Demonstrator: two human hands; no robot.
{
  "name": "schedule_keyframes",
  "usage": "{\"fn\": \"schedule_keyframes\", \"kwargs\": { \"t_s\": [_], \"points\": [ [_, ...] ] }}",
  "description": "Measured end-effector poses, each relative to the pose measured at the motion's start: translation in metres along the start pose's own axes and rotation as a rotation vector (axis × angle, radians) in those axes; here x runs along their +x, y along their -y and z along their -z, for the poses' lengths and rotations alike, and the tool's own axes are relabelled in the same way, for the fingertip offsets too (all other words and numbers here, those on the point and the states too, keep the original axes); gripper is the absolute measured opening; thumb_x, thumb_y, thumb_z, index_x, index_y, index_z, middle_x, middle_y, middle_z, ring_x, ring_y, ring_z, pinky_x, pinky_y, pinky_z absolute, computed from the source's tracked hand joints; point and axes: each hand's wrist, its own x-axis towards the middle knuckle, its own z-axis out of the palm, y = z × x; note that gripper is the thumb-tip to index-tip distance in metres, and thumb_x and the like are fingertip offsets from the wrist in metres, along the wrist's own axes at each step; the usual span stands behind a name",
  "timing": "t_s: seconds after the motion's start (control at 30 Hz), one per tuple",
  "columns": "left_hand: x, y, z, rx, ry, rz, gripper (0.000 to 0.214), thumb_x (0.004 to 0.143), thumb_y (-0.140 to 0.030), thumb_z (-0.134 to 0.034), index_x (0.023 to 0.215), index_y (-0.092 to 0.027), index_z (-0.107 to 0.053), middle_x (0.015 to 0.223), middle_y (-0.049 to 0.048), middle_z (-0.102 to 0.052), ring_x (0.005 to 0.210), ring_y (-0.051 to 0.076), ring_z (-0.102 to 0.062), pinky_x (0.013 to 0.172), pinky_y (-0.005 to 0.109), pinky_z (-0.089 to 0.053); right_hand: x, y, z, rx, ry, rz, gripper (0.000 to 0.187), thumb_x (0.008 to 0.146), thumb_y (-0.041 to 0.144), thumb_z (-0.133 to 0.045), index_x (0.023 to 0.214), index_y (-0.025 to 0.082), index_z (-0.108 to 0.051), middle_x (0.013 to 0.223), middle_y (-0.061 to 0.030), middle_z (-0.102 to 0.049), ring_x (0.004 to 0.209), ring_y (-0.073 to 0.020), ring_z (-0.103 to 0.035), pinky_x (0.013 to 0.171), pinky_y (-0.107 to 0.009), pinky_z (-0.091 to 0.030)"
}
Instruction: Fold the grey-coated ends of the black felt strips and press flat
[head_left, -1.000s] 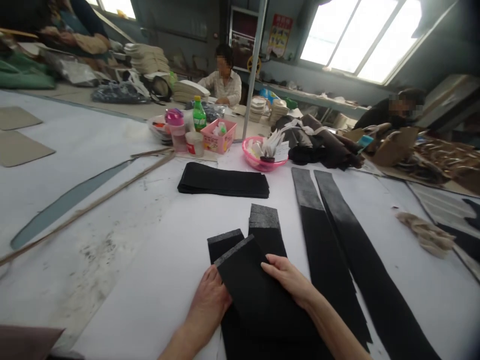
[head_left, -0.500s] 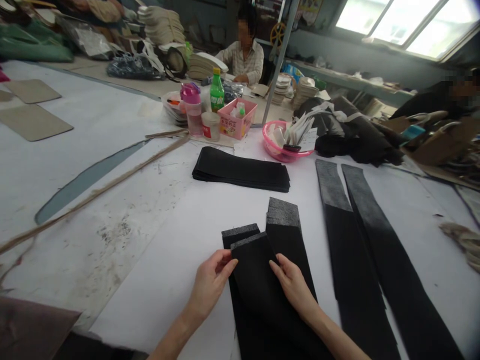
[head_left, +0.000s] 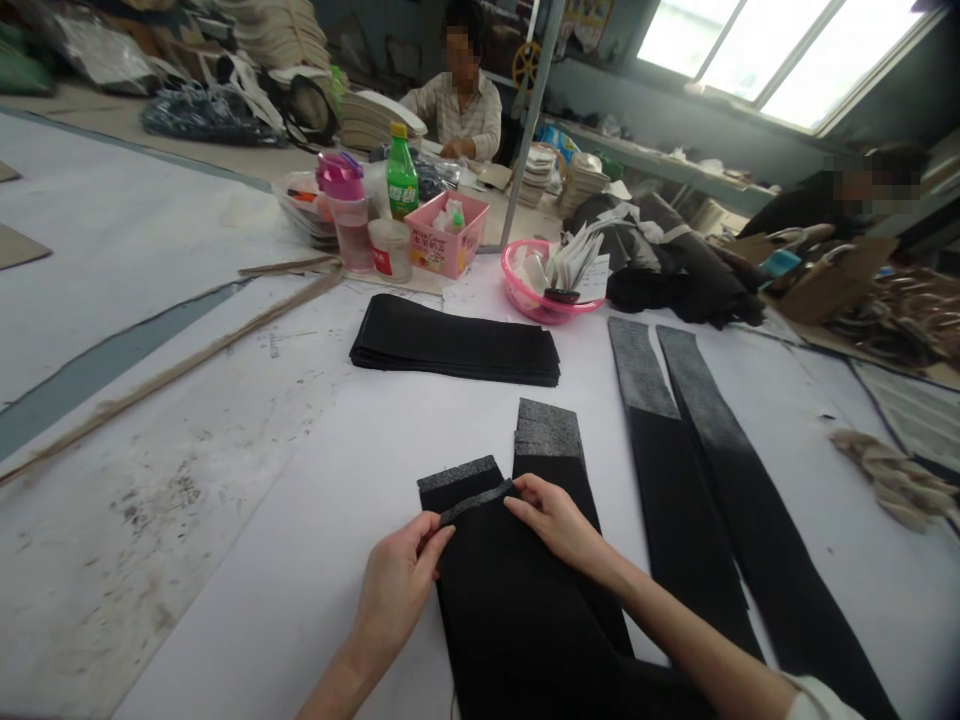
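Both my hands pinch the top end of a black fabric strip (head_left: 502,570), which has a narrow grey edge. My left hand (head_left: 401,570) grips its left corner; my right hand (head_left: 555,520) grips the right corner. Just beyond that edge, the grey-ended tip of another black strip (head_left: 459,482) shows from underneath. A further black strip with a wider grey end (head_left: 549,430) lies behind my right hand, partly covered. To the right, two long rows of overlapping black strips (head_left: 675,500) with grey far ends run toward me. A folded black fabric stack (head_left: 454,340) lies ahead.
Along the back stand a pink-lidded bottle (head_left: 346,215), a green bottle (head_left: 401,175), a pink box (head_left: 448,235) and a pink basket (head_left: 551,285) of papers. A metal pole (head_left: 529,130) rises behind them. A crumpled cloth (head_left: 892,475) lies far right. Two people sit beyond the table.
My right hand has slid up from the strip's side to its top right corner. The strip's end has come slightly nearer me, uncovering more of the one beneath. The view has shifted right.
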Motion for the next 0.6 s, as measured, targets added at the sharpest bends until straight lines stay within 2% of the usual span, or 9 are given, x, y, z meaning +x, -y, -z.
{"fn": "schedule_keyframes", "kwargs": {
  "t_s": [0.1,0.17,0.23,0.3,0.33,0.4,0.47,0.53,0.6],
  "points": [
    [0.001,0.0,0.0,0.062,-0.011,0.007,0.031,0.089,-0.047,-0.044,0.072,-0.022,-0.051,0.059,-0.0047,-0.052,0.054,0.013,-0.056,0.053,0.022,-0.039,-0.015,-0.001,0.002,0.146,0.104,-0.079,0.031,0.082,0.047,-0.061,0.074,0.019,-0.05,0.065,0.005,-0.045,0.06,-0.011,-0.044,0.054,-0.022,-0.035],
    [0.002,-0.002,0.001,0.113,-0.016,0.005,0.031,0.09,-0.046,-0.042,0.072,-0.022,-0.049,0.058,-0.0053,-0.052,0.053,0.013,-0.058,0.054,0.022,-0.039,-0.033,0.009,0.014,0.299,0.272,-0.18,0.033,0.082,0.052,-0.059,0.078,0.019,-0.053,0.07,0.0034,-0.052,0.065,-0.0127,-0.05,0.059,-0.023,-0.042],
    [0.002,-0.004,0.001,0.139,-0.027,0.007,0.03,0.091,-0.045,-0.04,0.073,-0.023,-0.047,0.057,-0.006,-0.051,0.052,0.013,-0.059,0.054,0.022,-0.038,-0.054,0.025,0.029,0.438,0.477,-0.226,0.037,0.079,0.056,-0.06,0.086,0.02,-0.058,0.076,0.0016,-0.058,0.075,-0.0165,-0.057,0.072,-0.028,-0.047],
    [0.002,-0.005,0.001,0.14,-0.038,0.016,0.028,0.091,-0.045,-0.04,0.074,-0.023,-0.047,0.058,-0.0062,-0.052,0.052,0.013,-0.06,0.054,0.022,-0.038,-0.075,0.037,0.042,0.416,0.643,-0.213,0.039,0.069,0.053,-0.071,0.086,0.02,-0.062,0.075,0.0013,-0.06,0.083,-0.0198,-0.059,0.077,-0.029,-0.047],
    [0.002,-0.006,0.001,0.139,-0.039,0.02,0.028,0.091,-0.044,-0.04,0.075,-0.023,-0.048,0.059,-0.0061,-0.053,0.052,0.013,-0.061,0.053,0.022,-0.038,-0.086,0.04,0.047,0.339,0.703,-0.206,0.038,0.064,0.048,-0.076,0.085,0.019,-0.063,0.074,0.0014,-0.061,0.083,-0.0202,-0.059,0.075,-0.027,-0.047],
    [0.002,-0.006,0.002,0.144,-0.036,0.017,0.027,0.091,-0.044,-0.04,0.076,-0.023,-0.049,0.058,-0.006,-0.054,0.052,0.014,-0.061,0.053,0.022,-0.038,-0.108,0.038,0.052,0.124,0.698,-0.236,0.03,0.064,0.037,-0.077,0.083,0.019,-0.064,0.074,0.002,-0.062,0.075,-0.0175,-0.059,0.063,-0.022,-0.045],
    [0.001,-0.006,0.002,0.144,-0.038,0.011,0.026,0.09,-0.043,-0.04,0.077,-0.023,-0.049,0.058,-0.0059,-0.056,0.052,0.014,-0.061,0.053,0.022,-0.038,-0.129,0.027,0.054,-0.052,0.557,-0.325,0.018,0.073,0.033,-0.069,0.083,0.019,-0.065,0.072,0.0025,-0.061,0.063,-0.0128,-0.054,0.051,-0.019,-0.038],
    [0.0,-0.006,0.002,0.135,-0.042,0.011,0.025,0.09,-0.043,-0.041,0.077,-0.023,-0.05,0.059,-0.0055,-0.058,0.052,0.014,-0.062,0.052,0.022,-0.038,-0.148,0.014,0.056,-0.092,0.454,-0.404,0.018,0.077,0.036,-0.064,0.083,0.019,-0.066,0.07,0.0023,-0.06,0.059,-0.0113,-0.05,0.048,-0.019,-0.035],
    [0.0,-0.006,0.001,0.123,-0.049,0.01,0.025,0.089,-0.043,-0.041,0.077,-0.023,-0.051,0.061,-0.0049,-0.06,0.052,0.014,-0.062,0.052,0.022,-0.038,-0.162,0.0,0.059,-0.032,0.474,-0.449,0.024,0.075,0.041,-0.066,0.085,0.019,-0.067,0.071,0.0018,-0.061,0.061,-0.0119,-0.051,0.05,-0.019,-0.037]
  ]
}}
